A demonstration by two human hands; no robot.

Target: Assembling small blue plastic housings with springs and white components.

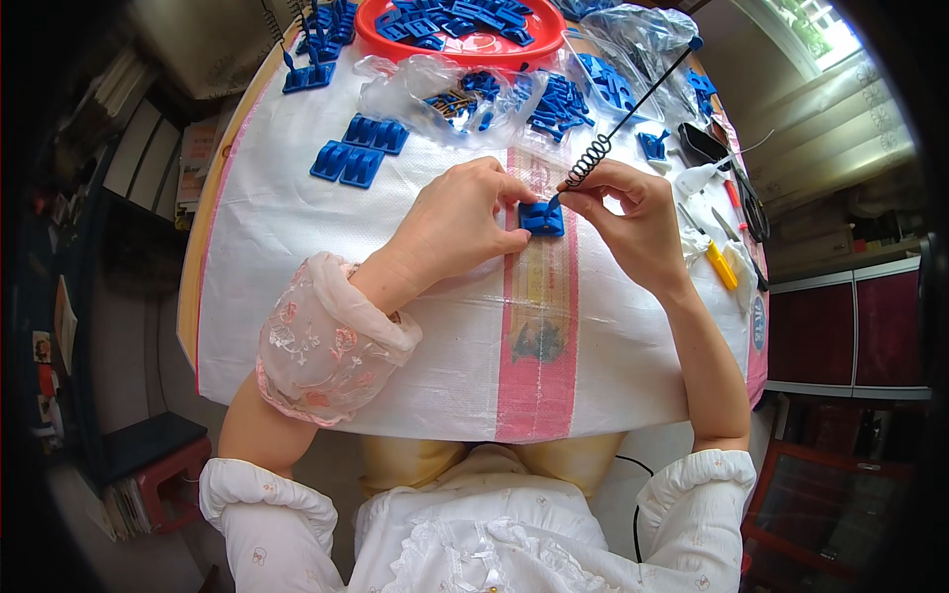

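Note:
A small blue plastic base point(542, 222) sits on the white woven sheet before me. My left hand point(445, 227) pinches it from the left between thumb and fingers. In my right hand point(633, 212), thumb and fingertips grip the lower end of a black coiled spring wire point(591, 158). The wire slants up to the right, straight above the coil, with a blue piece at its far tip. Its blue lower end touches the base; whether it is seated in it I cannot tell.
Blue clip-like parts point(348, 164) lie left of my hands. Beyond are a red basin point(484, 47) of blue parts, a plastic bag point(420, 94) with brass-coloured pieces, and a clear tray point(605, 84). A yellow-handled tool point(722, 267) and black-handled scissors point(754, 212) lie right.

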